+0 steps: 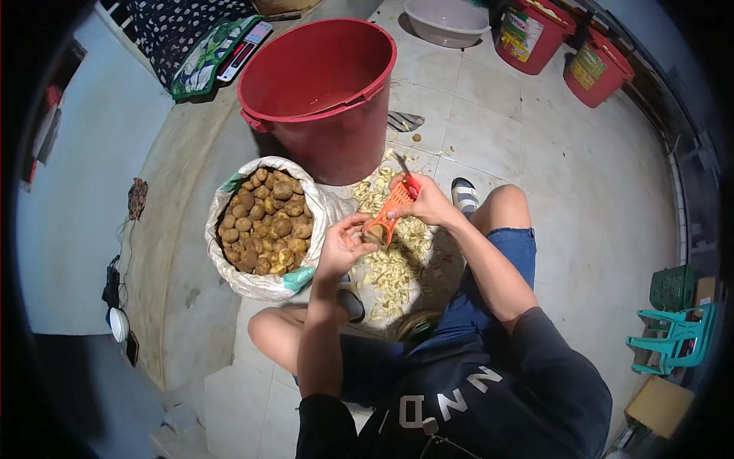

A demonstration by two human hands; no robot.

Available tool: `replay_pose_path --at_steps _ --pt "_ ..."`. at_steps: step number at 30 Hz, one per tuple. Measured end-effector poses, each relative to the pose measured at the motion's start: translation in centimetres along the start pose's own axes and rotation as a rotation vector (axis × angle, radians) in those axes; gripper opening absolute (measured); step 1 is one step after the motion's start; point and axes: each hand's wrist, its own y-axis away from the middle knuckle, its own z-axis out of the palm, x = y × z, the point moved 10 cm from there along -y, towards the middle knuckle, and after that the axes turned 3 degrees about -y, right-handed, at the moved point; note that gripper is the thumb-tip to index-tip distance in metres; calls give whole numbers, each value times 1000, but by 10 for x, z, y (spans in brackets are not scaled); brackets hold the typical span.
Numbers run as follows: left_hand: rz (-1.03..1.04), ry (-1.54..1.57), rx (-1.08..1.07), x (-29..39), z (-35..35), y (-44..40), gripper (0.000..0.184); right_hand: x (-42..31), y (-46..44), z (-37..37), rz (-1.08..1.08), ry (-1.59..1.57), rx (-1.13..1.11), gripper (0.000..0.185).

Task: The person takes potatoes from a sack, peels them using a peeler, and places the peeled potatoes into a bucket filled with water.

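My right hand is closed around an orange peeler, and a dark, narrow blade-like piece sticks out above that hand. My left hand holds a potato between its fingers, right under the peeler's head. Part of the potato is hidden by the fingers and the peeler. Pale peelings lie scattered on the floor below both hands. To the left of my left hand stands an open white sack full of brown, unpeeled potatoes.
A large red tub stands beyond the sack. Farther back are a pale basin and two red buckets. A digital scale sits at upper left. A turquoise stool is at far right. One small potato lies on the tiles.
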Motion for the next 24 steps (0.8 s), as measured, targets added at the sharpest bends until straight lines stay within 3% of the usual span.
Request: replay_pose_path --at_steps 1,2,3,5,7,9,10,11,13,15,16,19,20,23,24 --pt "-14 14 -42 -1 6 2 61 -10 2 4 -27 107 -20 42" --pt "-10 41 -58 0 9 5 61 -30 2 -5 -199 449 69 42" --pt "-12 45 -54 -2 10 9 61 -23 -4 -17 -194 450 65 42" --pt "-46 53 -62 -2 9 11 61 16 -18 -63 45 225 214 40" --pt "-37 30 -52 1 9 7 62 -12 -6 -25 6 78 61 38" --pt "-41 19 -42 0 12 7 62 -27 3 4 -22 345 -70 45" --pt "-37 25 -45 2 16 5 61 -23 -5 -10 -152 338 2 49" --pt "-36 30 -48 3 18 6 61 -5 -7 -36 20 177 130 49" --pt "-29 27 -40 3 16 6 61 -6 -10 -40 0 1 108 50" --pt "-24 -73 -41 1 17 5 62 -31 1 -2 -201 291 -65 47" --pt "16 -94 -48 3 21 4 61 -38 4 1 -59 476 -75 44" --pt "-2 -149 -53 3 23 4 60 -21 -14 -49 8 275 139 44" --pt "-1 -153 -53 6 23 4 60 -8 -10 -44 56 74 82 46" --pt "-31 -222 -12 3 20 6 61 -43 6 5 -181 570 -69 52" --pt "-29 -165 -1 -2 18 4 62 -39 2 -5 -70 567 -57 55"
